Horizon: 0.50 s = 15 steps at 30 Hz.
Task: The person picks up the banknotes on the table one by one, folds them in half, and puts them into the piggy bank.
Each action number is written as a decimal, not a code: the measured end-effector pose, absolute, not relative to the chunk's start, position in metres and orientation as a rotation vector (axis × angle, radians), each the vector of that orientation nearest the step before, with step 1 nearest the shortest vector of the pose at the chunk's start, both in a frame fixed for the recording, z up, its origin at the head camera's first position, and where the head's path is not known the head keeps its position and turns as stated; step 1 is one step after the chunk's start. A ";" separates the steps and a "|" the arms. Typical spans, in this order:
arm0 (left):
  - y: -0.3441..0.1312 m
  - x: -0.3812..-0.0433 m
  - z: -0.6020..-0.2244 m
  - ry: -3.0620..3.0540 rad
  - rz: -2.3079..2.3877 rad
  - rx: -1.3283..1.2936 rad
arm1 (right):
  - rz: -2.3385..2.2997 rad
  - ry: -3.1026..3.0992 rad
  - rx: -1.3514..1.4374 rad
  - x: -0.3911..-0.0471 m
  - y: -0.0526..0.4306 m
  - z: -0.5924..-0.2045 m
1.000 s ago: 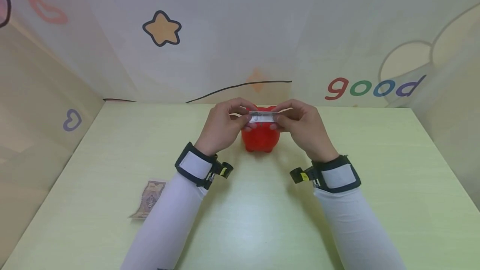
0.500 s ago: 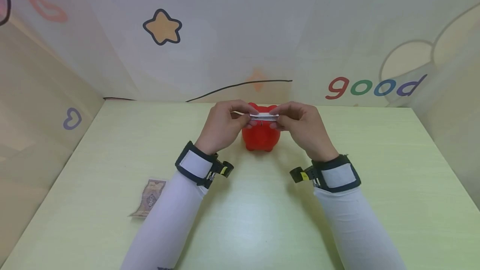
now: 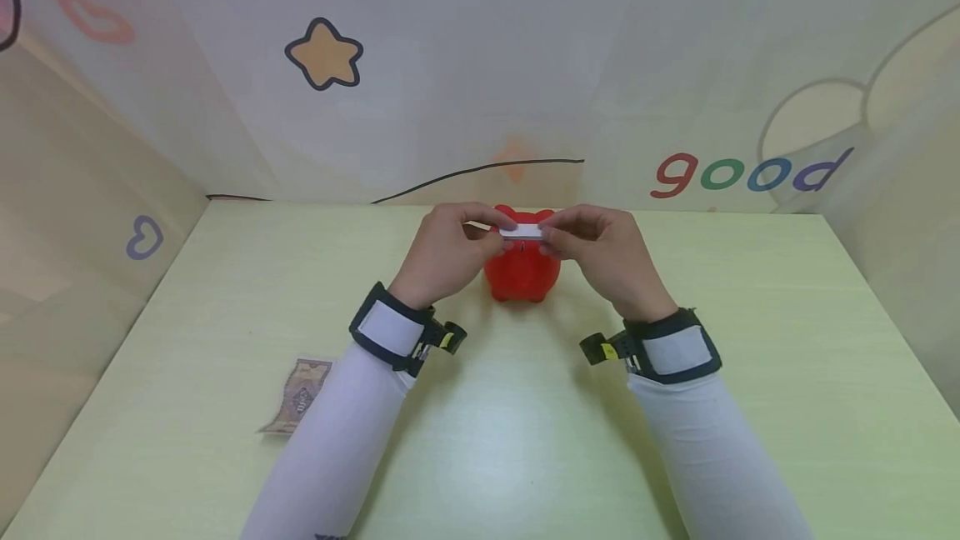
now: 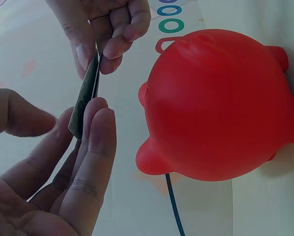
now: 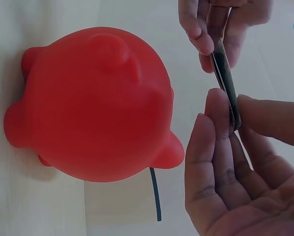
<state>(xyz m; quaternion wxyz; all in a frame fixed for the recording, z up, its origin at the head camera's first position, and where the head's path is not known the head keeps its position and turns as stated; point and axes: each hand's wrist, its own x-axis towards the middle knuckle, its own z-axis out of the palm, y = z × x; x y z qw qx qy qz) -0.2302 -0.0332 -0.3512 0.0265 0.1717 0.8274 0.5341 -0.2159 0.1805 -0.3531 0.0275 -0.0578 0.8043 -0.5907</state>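
Observation:
A folded banknote (image 3: 522, 232) lies crosswise between both hands, just over a red piggy bank (image 3: 522, 277) at the back of the table. My left hand (image 3: 442, 252) has its fingers at the note's left end; in the left wrist view its thumb stands a little off the folded strip (image 4: 85, 98). At the other end, my right hand (image 3: 611, 261) pinches the note between thumb and fingers, as the right wrist view shows. Both wrist views show the pig's round body (image 4: 215, 108) beside the hands, apart from the note. A slot on its top cannot be made out.
Another banknote (image 3: 302, 394), brownish and slightly curled, lies on the pale table (image 3: 517, 440) beside the left forearm, which partly covers it. A printed cloth backdrop (image 3: 480, 65) rises behind the table's far edge and along both sides.
The note has been folded over into a narrower strip, its pale side now facing up. The left thumb has shifted at its end. Both arms and the piggy bank stay put.

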 end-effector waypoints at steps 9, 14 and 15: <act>-0.033 -0.231 -0.353 2.564 1.646 0.560 | -1.780 2.537 -0.172 -0.215 0.180 -0.353; -0.032 -0.233 -0.355 2.530 1.666 0.540 | -1.779 2.543 -0.162 -0.214 0.179 -0.352; -0.032 -0.233 -0.355 2.513 1.670 0.543 | -1.784 2.540 -0.165 -0.214 0.179 -0.351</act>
